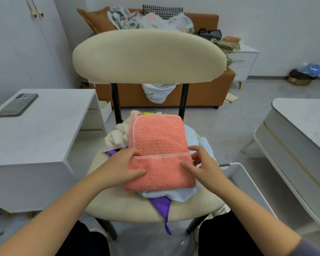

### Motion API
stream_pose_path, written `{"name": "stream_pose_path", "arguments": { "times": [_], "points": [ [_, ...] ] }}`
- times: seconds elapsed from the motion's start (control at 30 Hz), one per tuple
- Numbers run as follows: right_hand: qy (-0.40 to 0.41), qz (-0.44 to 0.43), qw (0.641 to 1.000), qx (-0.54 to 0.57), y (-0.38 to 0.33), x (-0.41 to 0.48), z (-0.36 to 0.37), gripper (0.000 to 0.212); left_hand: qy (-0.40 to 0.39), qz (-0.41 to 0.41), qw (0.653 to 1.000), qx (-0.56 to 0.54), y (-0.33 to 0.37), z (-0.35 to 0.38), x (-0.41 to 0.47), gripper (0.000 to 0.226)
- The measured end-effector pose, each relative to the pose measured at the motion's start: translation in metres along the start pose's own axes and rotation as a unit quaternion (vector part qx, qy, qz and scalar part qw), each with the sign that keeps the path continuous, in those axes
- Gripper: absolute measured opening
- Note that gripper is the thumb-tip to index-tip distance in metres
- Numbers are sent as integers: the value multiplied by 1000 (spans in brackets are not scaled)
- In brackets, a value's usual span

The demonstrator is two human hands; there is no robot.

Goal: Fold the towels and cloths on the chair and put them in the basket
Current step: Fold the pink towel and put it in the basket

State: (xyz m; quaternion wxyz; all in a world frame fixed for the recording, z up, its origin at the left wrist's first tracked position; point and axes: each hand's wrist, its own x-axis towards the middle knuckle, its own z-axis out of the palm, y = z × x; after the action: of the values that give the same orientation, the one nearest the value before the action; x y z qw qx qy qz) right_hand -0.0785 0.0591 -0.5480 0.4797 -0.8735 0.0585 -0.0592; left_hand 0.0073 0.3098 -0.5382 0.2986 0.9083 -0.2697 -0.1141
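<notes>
A folded coral-pink towel (159, 152) lies on top of a pile of cloths on the cream chair seat (122, 206). Under it show a light blue cloth (179, 195), a purple cloth (162, 205) hanging over the seat's front edge, and a cream cloth (116, 137) at the left. My left hand (124, 167) grips the towel's left edge, thumb on top. My right hand (203, 165) rests on the towel's right edge, fingers spread over it. The white mesh basket (242, 180) stands on the floor right of the chair, partly hidden by my right arm.
A white side table (50, 126) with a phone (18, 105) stands at the left. A white low table (303, 133) is at the right. Behind the chair's backrest (148, 56) is an orange sofa (203, 93) with bedding and books.
</notes>
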Motion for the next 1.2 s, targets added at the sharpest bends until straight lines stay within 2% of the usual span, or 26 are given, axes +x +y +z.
{"name": "stream_pose_path", "arguments": {
  "times": [0.07, 0.13, 0.23, 0.3, 0.4, 0.5, 0.57, 0.6, 0.63, 0.7, 0.73, 0.8, 0.87, 0.97, 1.0, 1.07, 1.13, 1.2],
  "points": [
    [-9, 49, 999, -14, 0, 4, 1, 24, -25, -48, 997, -48, 3, -2, 5, 41],
    [-24, 65, 998, -2, 0, 5, -1, 26, -5, -66, 991, -118, 3, -3, 7, 25],
    [-5, 54, 998, 40, -6, 2, 1, 26, 45, -72, 978, -192, 5, 0, 9, 25],
    [23, 53, 998, 34, -12, 4, 8, 24, 83, -83, 975, -188, 7, 6, 12, 28],
    [74, 68, 995, 9, -15, 12, 19, 28, 146, -116, 966, -182, 9, 18, 17, 19],
    [96, 78, 991, -51, -17, 14, 28, 23, 202, -130, 956, -171, 13, 32, 14, 22],
    [115, 73, 987, -80, -15, 13, 33, 17, 232, -123, 957, -120, 16, 39, 6, 31],
    [135, 63, 983, -102, -13, 12, 34, 18, 257, -89, 961, -42, 14, 41, 3, 34],
    [170, 21, 974, -147, -11, 12, 33, 18, 283, -28, 956, 65, 11, 41, 1, 34],
    [226, -161, 923, -265, -5, 16, 27, 8, 317, 142, 908, 235, -1, 40, 0, 22],
    [224, -261, 887, -309, 2, 19, 23, 3, 296, 220, 888, 273, -10, 38, 0, 16],
    [164, -388, 828, -371, 18, 22, 12, 18, 215, 312, 880, 287, -26, 30, -2, 26],
    [92, -412, 803, -421, 31, 21, 1, 38, 128, 316, 893, 293, -43, 23, -5, 44],
    [15, -384, 777, -499, 38, 19, -10, 77, 35, 280, 902, 326, -55, 17, -8, 66],
    [-1, -373, 780, -502, 36, 19, -11, 87, 25, 274, 904, 328, -56, 17, -7, 71],
    [-10, -373, 804, -463, 32, 20, -11, 86, 32, 275, 915, 293, -57, 17, -3, 71],
    [-14, -372, 848, -378, 27, 22, -14, 67, 47, 252, 951, 172, -52, 12, -1, 63],
    [-25, -346, 900, -266, 23, 26, -17, 48, 49, 179, 983, 1, -39, 3, -2, 53]
  ]
}}
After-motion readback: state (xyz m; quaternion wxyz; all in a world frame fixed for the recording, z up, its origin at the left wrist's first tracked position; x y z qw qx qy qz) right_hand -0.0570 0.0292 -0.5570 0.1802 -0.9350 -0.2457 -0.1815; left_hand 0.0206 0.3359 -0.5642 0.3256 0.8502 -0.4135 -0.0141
